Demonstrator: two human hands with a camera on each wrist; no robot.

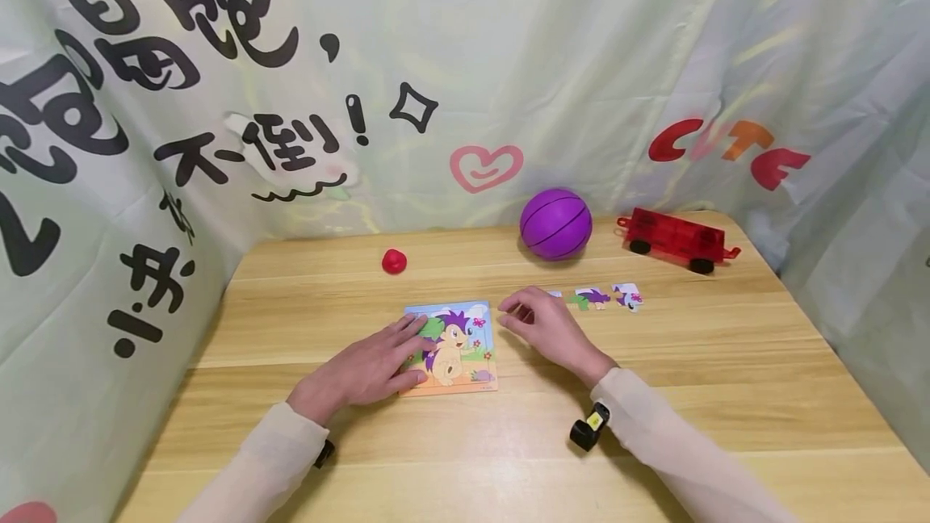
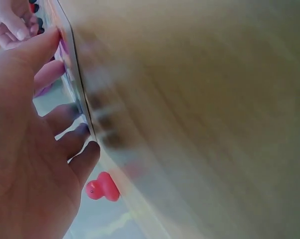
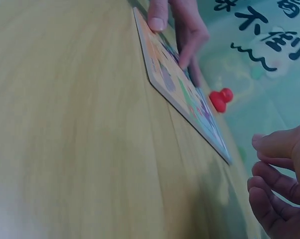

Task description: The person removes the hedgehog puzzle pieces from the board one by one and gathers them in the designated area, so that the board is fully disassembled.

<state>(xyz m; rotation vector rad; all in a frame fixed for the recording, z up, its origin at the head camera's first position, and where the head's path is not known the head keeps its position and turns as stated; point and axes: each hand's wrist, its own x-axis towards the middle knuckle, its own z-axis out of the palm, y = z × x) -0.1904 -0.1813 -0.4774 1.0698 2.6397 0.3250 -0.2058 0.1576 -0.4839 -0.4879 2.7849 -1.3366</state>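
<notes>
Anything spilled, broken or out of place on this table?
Nothing looks spilled or broken. One mild oddity: loose puzzle pieces lie off the hedgehog board, just beyond the right hand, which partly hides one. The red wagon sits at an angle, but upright.

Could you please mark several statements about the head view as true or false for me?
1. The left hand rests on the hedgehog puzzle. True.
2. The right hand also rests on the puzzle. False: it is apart from it, to its right.
3. The purple ball is left of the red toy car. True.
4. The small red object lies between ball and car. False: it lies left of the ball.
</notes>
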